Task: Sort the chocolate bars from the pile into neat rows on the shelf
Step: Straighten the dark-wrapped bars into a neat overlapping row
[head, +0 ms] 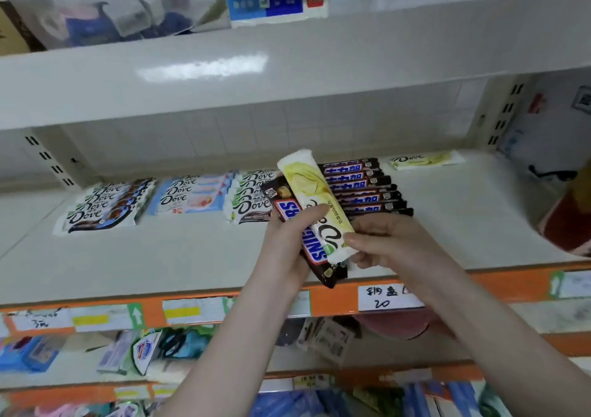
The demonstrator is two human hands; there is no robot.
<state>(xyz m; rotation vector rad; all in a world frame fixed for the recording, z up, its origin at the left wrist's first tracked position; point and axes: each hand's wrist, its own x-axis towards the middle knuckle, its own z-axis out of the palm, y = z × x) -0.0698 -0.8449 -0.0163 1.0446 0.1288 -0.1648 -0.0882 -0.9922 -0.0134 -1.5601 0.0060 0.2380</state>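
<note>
Left hand (287, 240): gripping Snickers bar (311, 250) at frame centre.
Right hand (383, 240): pinching yellow Dove bar (315, 192).
Risk: loose stacked bars sliding, dropping onto shelf (160, 256).

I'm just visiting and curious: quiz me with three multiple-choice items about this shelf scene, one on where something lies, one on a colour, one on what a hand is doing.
1. Where does the lone pale-yellow Dove bar lie on the shelf?
A. far left
B. back right, beyond the Snickers row
C. front edge

2. What colour is the shelf's front strip?
A. orange
B. purple
C. black

3. What is the left hand doing?
A. resting flat on the shelf
B. hanging idle
C. gripping a Snickers bar

Answers: 1 B, it lies alone to the right of the dark row. 2 A, orange shows between the paper labels. 3 C, its fingers wrap the bar, while the right hand pinches a yellow Dove bar.
</note>
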